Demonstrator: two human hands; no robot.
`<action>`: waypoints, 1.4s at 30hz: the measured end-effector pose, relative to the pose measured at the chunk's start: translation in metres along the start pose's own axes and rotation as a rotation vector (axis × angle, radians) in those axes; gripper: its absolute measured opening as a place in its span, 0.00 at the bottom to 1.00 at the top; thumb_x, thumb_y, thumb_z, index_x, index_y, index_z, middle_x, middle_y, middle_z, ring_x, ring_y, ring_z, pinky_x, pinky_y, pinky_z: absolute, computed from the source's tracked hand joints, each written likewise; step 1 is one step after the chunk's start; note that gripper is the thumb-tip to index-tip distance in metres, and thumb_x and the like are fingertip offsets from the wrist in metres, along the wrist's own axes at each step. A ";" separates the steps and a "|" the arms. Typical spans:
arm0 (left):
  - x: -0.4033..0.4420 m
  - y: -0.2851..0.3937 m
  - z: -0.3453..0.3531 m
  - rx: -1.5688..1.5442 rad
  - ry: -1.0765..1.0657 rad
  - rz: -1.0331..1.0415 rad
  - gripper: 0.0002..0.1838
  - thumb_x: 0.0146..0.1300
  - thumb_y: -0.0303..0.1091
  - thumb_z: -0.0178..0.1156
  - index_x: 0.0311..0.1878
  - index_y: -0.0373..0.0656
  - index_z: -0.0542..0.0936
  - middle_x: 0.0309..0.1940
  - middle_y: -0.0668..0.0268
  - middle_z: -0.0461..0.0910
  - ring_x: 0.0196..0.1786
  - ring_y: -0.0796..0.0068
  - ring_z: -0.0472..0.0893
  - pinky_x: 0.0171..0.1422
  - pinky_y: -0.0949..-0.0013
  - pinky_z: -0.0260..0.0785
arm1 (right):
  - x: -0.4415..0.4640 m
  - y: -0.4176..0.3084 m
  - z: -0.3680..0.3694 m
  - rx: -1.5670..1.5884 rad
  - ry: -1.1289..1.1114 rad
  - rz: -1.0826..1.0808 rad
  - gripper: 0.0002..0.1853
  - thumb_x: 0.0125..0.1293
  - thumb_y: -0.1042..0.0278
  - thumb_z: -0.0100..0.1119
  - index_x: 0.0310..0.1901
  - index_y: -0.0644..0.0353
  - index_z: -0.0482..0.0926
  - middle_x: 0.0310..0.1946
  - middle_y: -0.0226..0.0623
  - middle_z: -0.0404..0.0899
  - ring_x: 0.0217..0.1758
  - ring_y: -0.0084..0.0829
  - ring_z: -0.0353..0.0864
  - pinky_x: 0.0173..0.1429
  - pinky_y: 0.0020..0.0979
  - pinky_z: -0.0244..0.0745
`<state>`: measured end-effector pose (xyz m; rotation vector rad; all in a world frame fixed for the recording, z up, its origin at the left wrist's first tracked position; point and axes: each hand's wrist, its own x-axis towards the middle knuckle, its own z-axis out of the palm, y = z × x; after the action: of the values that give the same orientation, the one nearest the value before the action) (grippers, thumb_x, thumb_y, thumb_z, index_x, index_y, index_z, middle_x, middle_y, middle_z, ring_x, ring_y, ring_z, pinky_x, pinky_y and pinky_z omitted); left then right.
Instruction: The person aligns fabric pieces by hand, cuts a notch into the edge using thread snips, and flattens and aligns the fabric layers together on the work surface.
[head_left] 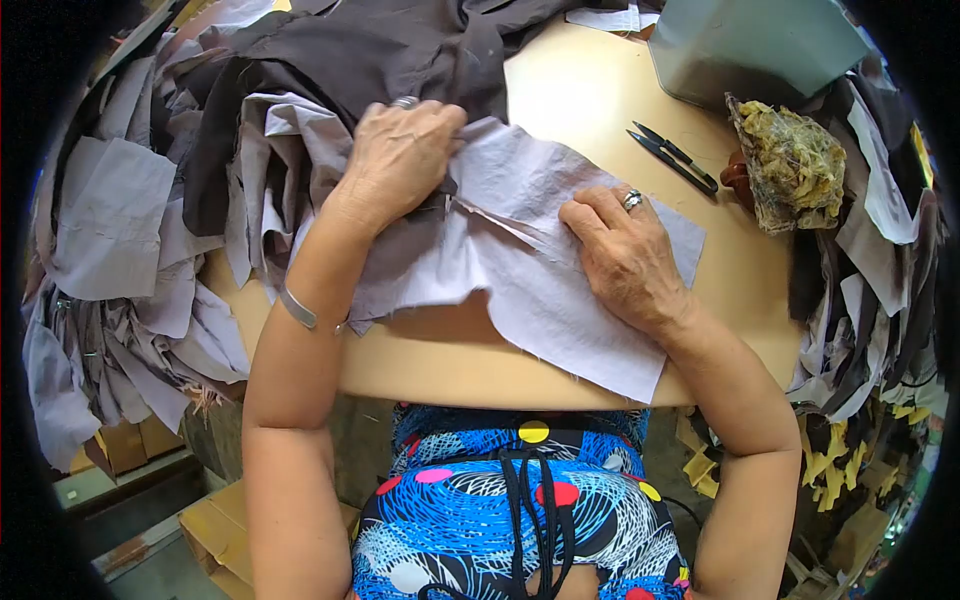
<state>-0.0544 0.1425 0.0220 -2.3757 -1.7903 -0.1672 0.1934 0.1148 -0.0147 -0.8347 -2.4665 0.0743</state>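
Here's the grey cloth [570,290] mid-frame, puckered at its middle. The left hand [410,150] curls at its top edge, fingertips hidden; the right hand [625,250] rests bent-fingered on its right part. Whether either of the 2 grips, I can't tell. Light, even tension should suit, easing that pucker without skewing it. Underneath, a pale table [740,290]; upper right, black snips [682,168]; scraps [110,220] crowd far left.

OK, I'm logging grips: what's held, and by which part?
Left hand seems to grip the pale cloth near its upper edge; right hand lies on it, grip unclear.
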 end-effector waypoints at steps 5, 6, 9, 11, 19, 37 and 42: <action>-0.002 0.005 0.007 0.237 0.195 -0.086 0.05 0.59 0.34 0.57 0.36 0.46 0.76 0.38 0.66 0.80 0.43 0.62 0.80 0.48 0.58 0.66 | 0.001 0.000 0.000 -0.005 0.039 0.005 0.10 0.54 0.77 0.51 0.39 0.60 0.74 0.38 0.39 0.74 0.42 0.40 0.74 0.50 0.38 0.69; -0.002 0.006 0.004 0.296 0.395 0.040 0.07 0.54 0.31 0.58 0.37 0.47 0.78 0.39 0.67 0.80 0.42 0.63 0.79 0.50 0.58 0.67 | 0.002 -0.001 0.001 -0.013 0.053 0.001 0.08 0.56 0.75 0.49 0.38 0.60 0.74 0.37 0.39 0.74 0.42 0.39 0.74 0.50 0.38 0.69; -0.021 0.025 -0.012 0.160 0.656 0.304 0.10 0.52 0.29 0.57 0.39 0.47 0.78 0.38 0.67 0.76 0.42 0.68 0.79 0.50 0.59 0.66 | 0.002 0.000 0.002 0.005 0.071 -0.011 0.08 0.56 0.75 0.49 0.38 0.60 0.74 0.36 0.38 0.74 0.42 0.39 0.74 0.50 0.38 0.69; -0.044 0.039 -0.013 -0.051 0.579 0.523 0.11 0.50 0.29 0.57 0.40 0.43 0.77 0.38 0.66 0.75 0.40 0.70 0.78 0.49 0.61 0.69 | 0.001 0.000 0.003 -0.001 0.064 -0.002 0.08 0.56 0.75 0.49 0.38 0.60 0.74 0.36 0.38 0.74 0.42 0.39 0.75 0.50 0.38 0.69; -0.086 0.064 -0.011 -0.328 0.107 0.290 0.14 0.51 0.22 0.60 0.43 0.37 0.77 0.40 0.59 0.76 0.39 0.60 0.78 0.45 0.64 0.74 | 0.027 0.009 -0.012 0.047 -0.120 0.154 0.11 0.55 0.74 0.56 0.41 0.60 0.76 0.40 0.39 0.76 0.45 0.43 0.76 0.51 0.41 0.70; -0.086 0.076 -0.005 -0.222 0.145 0.325 0.15 0.51 0.24 0.56 0.45 0.40 0.78 0.50 0.63 0.75 0.43 0.66 0.77 0.46 0.68 0.72 | 0.055 0.028 0.024 0.122 -0.011 0.247 0.09 0.59 0.62 0.62 0.32 0.57 0.76 0.32 0.37 0.78 0.38 0.41 0.77 0.46 0.42 0.66; -0.084 0.076 -0.011 -0.210 0.066 0.346 0.13 0.51 0.24 0.56 0.42 0.40 0.78 0.56 0.65 0.75 0.45 0.68 0.78 0.46 0.69 0.72 | 0.054 0.031 0.027 0.100 0.036 0.193 0.08 0.58 0.63 0.62 0.32 0.57 0.75 0.31 0.36 0.77 0.37 0.42 0.77 0.44 0.42 0.66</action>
<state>-0.0042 0.0405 0.0124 -2.7433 -1.3647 -0.4003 0.1614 0.1741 -0.0194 -1.0184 -2.3220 0.2479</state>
